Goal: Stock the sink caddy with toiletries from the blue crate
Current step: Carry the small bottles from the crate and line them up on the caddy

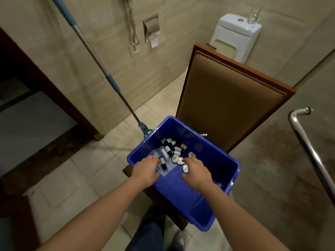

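Relaxed left hand (145, 169), right hand (196, 172) touch toiletries (171, 148).

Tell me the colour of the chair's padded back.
The chair back is tan-brown, framed in reddish wood; head view shows it.

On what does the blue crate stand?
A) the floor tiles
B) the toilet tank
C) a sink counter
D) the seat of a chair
D: the blue crate rests on the dark seat of the chair, whose padded back rises right behind it.
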`<state>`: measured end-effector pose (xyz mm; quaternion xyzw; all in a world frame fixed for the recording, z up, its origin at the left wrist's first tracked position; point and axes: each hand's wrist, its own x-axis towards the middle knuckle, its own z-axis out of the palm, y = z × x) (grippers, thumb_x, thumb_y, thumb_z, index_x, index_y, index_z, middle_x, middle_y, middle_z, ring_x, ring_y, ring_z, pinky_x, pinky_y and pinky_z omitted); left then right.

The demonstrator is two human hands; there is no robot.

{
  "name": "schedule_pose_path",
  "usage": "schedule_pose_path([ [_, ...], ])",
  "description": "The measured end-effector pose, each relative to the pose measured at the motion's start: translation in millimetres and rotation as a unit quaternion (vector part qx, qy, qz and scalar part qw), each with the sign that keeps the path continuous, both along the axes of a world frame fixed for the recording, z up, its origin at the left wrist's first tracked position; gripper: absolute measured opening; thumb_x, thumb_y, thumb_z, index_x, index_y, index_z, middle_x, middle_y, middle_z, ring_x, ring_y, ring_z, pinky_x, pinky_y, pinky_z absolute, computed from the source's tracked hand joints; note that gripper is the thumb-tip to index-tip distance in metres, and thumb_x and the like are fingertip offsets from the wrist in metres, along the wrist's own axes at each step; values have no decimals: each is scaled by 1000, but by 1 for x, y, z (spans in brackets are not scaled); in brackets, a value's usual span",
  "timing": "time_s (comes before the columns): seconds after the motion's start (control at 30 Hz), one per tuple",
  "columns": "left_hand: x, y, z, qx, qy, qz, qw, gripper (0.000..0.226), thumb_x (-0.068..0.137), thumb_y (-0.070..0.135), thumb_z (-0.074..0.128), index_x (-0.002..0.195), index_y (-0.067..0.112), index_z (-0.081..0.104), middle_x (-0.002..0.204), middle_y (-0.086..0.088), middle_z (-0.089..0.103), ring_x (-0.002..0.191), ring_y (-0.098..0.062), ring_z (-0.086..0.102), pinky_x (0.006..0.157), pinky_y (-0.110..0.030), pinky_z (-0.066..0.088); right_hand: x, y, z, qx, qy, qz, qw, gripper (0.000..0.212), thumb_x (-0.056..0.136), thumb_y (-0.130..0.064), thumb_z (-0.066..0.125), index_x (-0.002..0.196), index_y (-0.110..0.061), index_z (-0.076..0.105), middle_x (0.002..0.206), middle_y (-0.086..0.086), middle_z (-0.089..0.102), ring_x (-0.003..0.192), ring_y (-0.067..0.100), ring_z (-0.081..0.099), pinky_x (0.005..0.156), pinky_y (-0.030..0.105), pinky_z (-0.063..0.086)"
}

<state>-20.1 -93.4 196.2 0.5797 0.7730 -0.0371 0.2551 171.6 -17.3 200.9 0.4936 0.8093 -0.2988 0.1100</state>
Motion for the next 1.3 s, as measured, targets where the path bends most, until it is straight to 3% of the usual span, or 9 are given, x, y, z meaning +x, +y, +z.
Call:
schedule_pose_path([
  [0.23,-27,49,-38,-56,-30,-45,997,41,94,31,57,133,24,46,136,1,47,116,-20,53,84,-37,50,-25,28,-32,-52,-24,-49,997,52,91,-25,54,141,-21,41,137,4,45,124,24,43,88,38,49],
  [0.67,-50,93,-142,-155,-68,-84,982,38,93,21,57,130,22,49,136,-3,44,111,-24,53,83,-38,50,-45,45,-127,-147,-49,-129,980,57,91,-22,54,146,-18,39,148,4,38,134,25,36,96,41,46],
  [0.83,-56,104,-180,-154,-73,-92,981,42,91,18,58,131,26,49,133,-2,44,112,-23,51,80,-35,47,-54,47,-165,-164,-40,-160,973,56,91,-21,54,145,-20,41,145,2,40,131,23,39,86,36,47],
  [1.0,-56,113,-208,-136,-60,-126,981,49,88,9,58,134,25,50,135,-4,41,124,-24,40,95,-39,43,-59,52,-193,-173,-34,-180,968,56,90,-21,54,144,-21,41,146,1,40,132,22,39,89,39,48],
  [1.3,-43,120,-237,-102,-46,-175,978,50,83,0,59,127,24,55,130,-3,43,123,-23,38,95,-33,37,-57,63,-216,-165,-23,-197,966,52,90,-19,54,141,-20,45,141,4,45,128,25,42,90,43,49],
])
